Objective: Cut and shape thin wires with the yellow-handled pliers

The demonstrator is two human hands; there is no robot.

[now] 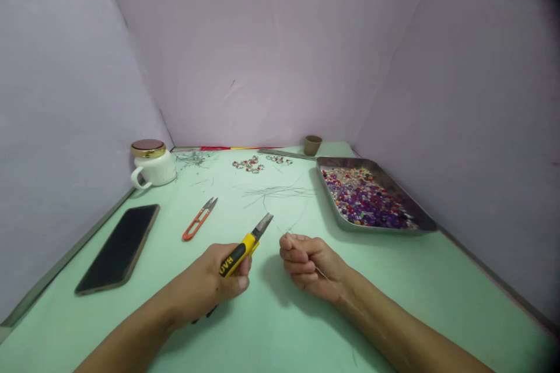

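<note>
Pale green bench point(271, 332), pale walls point(271, 58) on three sides. Left hand point(219, 274): fingers wrapped around yellow-and-black pliers point(245, 249), tip angled up and away. Right hand point(312, 265): just right of the pliers, thumb and forefinger pinching a thin strand point(322, 273), fingers curled. Loose wires point(280, 191): several, lying just beyond the pliers. Red-handled snips point(199, 220): left of the pliers, points away. Phone point(120, 247): farther left of them, screen dark. Metal tray point(431, 227): right of and beyond the pliers, holding mixed beads point(371, 201), many purple. Red-beaded pieces point(248, 164): well beyond the pliers. Brown cup point(312, 145): beyond them, rightward. White lidded mug point(160, 169): beyond them, leftward.
</note>
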